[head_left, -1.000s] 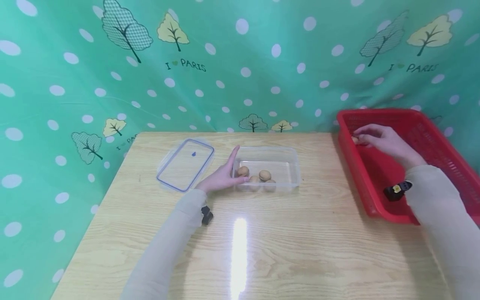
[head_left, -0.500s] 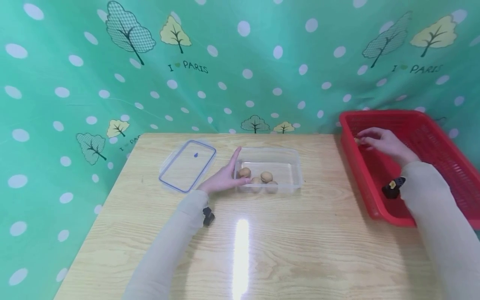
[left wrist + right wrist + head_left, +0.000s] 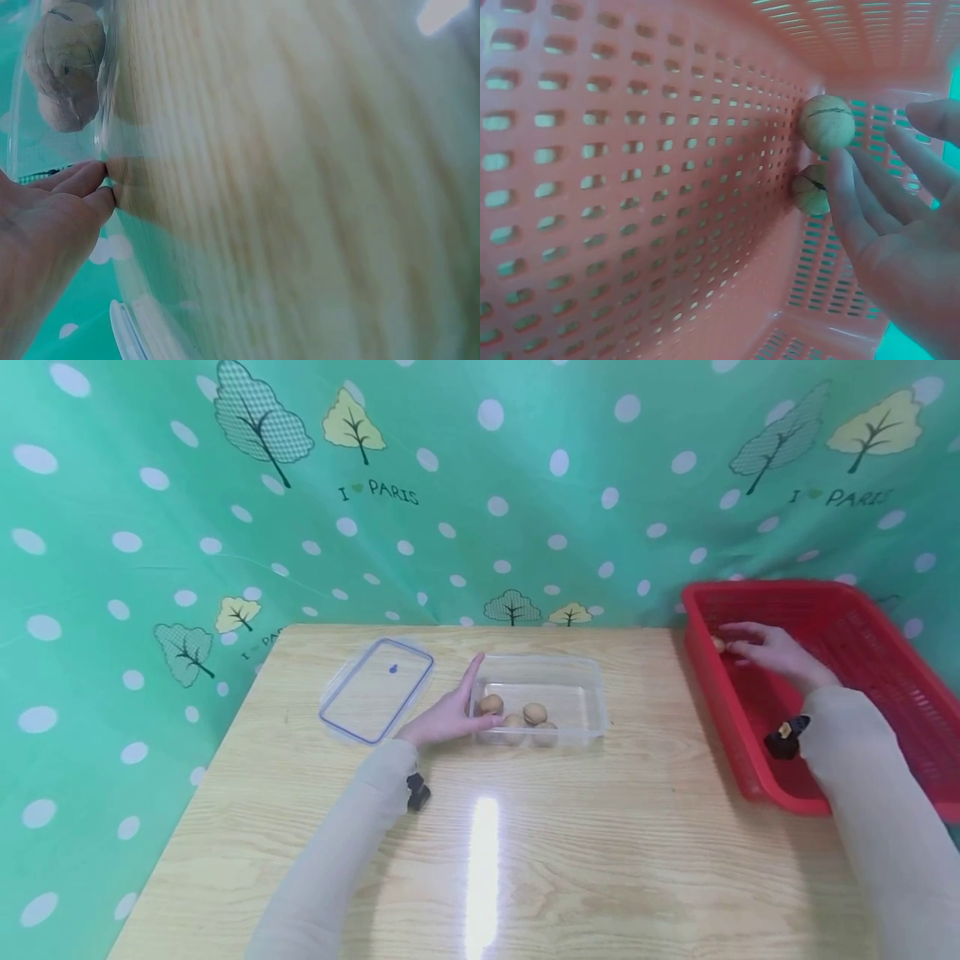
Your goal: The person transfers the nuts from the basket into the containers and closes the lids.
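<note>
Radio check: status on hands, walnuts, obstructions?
Left hand against clear container. Right hand inside red basket, fingers near two walnuts, contact unclear. Basket wall close beside them.

across the upper and left frame hangs a cloth (image 3: 450,447), behind the table (image 3: 600,860); on the table, left of centre, lies a lid (image 3: 375,693); right of it, mid-frame, stands a box (image 3: 576,702), four walnuts (image 3: 535,713) in its left and near part; at the box's left end, between lid and box, the left hand (image 3: 447,717); at the right edge, a basket (image 3: 723,718); inside, near its left wall, the right hand (image 3: 776,653) beside two more walnuts (image 3: 827,126).
</note>
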{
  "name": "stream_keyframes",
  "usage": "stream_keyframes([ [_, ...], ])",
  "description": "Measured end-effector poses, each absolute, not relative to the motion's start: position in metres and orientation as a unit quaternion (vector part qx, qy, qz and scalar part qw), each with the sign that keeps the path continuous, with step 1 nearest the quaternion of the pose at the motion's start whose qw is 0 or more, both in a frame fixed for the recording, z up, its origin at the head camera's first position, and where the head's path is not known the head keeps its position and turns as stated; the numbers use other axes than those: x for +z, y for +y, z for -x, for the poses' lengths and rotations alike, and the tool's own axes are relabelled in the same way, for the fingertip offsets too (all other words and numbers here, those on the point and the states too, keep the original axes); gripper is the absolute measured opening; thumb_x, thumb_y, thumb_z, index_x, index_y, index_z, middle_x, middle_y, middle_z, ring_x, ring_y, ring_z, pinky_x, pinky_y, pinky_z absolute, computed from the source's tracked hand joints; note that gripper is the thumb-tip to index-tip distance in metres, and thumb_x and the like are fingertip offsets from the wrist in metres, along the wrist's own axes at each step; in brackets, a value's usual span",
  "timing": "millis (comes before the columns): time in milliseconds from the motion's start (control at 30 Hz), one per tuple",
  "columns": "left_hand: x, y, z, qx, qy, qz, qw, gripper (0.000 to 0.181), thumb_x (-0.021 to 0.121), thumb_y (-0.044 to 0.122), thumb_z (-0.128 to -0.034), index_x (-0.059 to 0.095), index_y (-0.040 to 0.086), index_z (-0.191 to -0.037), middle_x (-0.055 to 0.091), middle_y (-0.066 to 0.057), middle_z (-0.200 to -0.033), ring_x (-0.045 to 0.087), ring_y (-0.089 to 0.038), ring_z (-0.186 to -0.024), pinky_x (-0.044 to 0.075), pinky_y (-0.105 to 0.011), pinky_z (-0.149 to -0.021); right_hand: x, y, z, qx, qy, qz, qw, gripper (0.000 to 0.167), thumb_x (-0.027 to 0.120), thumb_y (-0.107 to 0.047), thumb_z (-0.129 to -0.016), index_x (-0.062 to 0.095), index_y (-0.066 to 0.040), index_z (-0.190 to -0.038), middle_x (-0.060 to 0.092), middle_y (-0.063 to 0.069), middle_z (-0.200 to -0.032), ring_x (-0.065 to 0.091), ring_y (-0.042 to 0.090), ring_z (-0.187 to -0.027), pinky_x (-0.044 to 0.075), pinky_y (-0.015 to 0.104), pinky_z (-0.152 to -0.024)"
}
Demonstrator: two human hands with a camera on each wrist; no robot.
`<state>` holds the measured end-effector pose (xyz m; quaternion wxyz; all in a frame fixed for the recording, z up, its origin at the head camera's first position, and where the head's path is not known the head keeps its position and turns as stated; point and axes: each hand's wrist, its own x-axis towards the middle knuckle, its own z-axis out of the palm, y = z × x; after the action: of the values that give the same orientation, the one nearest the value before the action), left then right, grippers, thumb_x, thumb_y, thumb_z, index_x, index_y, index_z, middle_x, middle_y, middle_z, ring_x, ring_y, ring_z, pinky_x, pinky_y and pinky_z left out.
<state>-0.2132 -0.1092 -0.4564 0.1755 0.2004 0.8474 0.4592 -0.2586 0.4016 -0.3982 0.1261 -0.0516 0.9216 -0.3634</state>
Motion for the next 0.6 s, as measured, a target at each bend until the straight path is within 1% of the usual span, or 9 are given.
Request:
stream_keyframes([
  [100, -0.456, -0.109, 0.213, 0.461, 0.846, -0.202, 0.176, 0.113, 0.074, 0.038, -0.0845, -0.018, 0.046, -0.148, 0.013, -0.026, -0.156, 0.037, -0.045, -0.131, 0.032, -0.052, -0.107, -0.4, 0.402, 0.26, -0.363, 0.92, 0.061, 0.135, 0.058, 0.052, -0.022, -0.101, 0.03, 0.006, -0.147, 0.044, 0.032, -0.135, 0.06, 0.023, -0.1, 0.054, 0.031, -0.081],
  [167, -0.457, -0.109, 0.213, 0.463, 0.845, -0.203, 0.175, 0.113, 0.074, 0.038, -0.0847, -0.018, 0.045, -0.149, 0.013, -0.026, -0.156, 0.037, -0.045, -0.131, 0.031, -0.052, -0.107, -0.402, 0.401, 0.261, -0.364, 0.919, 0.067, 0.136, 0.059, 0.052, -0.022, -0.101, 0.03, 0.006, -0.147, 0.043, 0.032, -0.135, 0.06, 0.021, -0.099, 0.053, 0.029, -0.08],
  [267, -0.457, -0.109, 0.213, 0.464, 0.844, -0.205, 0.173, 0.113, 0.074, 0.038, -0.0847, -0.018, 0.044, -0.149, 0.012, -0.027, -0.155, 0.037, -0.045, -0.131, 0.032, -0.053, -0.107, -0.403, 0.4, 0.26, -0.362, 0.92, 0.072, 0.136, 0.061, 0.054, -0.022, -0.1, 0.028, 0.006, -0.148, 0.042, 0.031, -0.137, 0.057, 0.027, -0.104, 0.051, 0.025, -0.079],
  [400, -0.458, -0.109, 0.213, 0.464, 0.844, -0.205, 0.174, 0.113, 0.075, 0.038, -0.0843, -0.018, 0.044, -0.149, 0.013, -0.027, -0.155, 0.038, -0.045, -0.13, 0.033, -0.053, -0.106, -0.405, 0.399, 0.261, -0.371, 0.915, 0.071, 0.144, 0.067, 0.053, -0.025, -0.1, 0.021, 0.006, -0.149, 0.035, 0.032, -0.141, 0.044, 0.04, -0.117, 0.048, 0.02, -0.079],
  [500, -0.458, -0.109, 0.213, 0.462, 0.845, -0.204, 0.174, 0.113, 0.075, 0.039, -0.0842, -0.018, 0.045, -0.148, 0.014, -0.027, -0.155, 0.038, -0.044, -0.13, 0.033, -0.052, -0.106, -0.407, 0.399, 0.263, -0.38, 0.91, 0.066, 0.154, 0.069, 0.05, -0.029, -0.101, 0.017, 0.006, -0.151, 0.03, 0.033, -0.144, 0.037, 0.043, -0.122, 0.044, 0.014, -0.077],
  [600, -0.458, -0.109, 0.214, 0.461, 0.845, -0.205, 0.174, 0.113, 0.074, 0.039, -0.0844, -0.018, 0.046, -0.148, 0.014, -0.027, -0.155, 0.037, -0.044, -0.131, 0.033, -0.052, -0.106, -0.409, 0.398, 0.265, -0.367, 0.915, 0.065, 0.155, 0.069, 0.047, -0.033, -0.102, 0.018, 0.009, -0.149, 0.032, 0.034, -0.141, 0.038, 0.044, -0.12, 0.043, 0.012, -0.075],
])
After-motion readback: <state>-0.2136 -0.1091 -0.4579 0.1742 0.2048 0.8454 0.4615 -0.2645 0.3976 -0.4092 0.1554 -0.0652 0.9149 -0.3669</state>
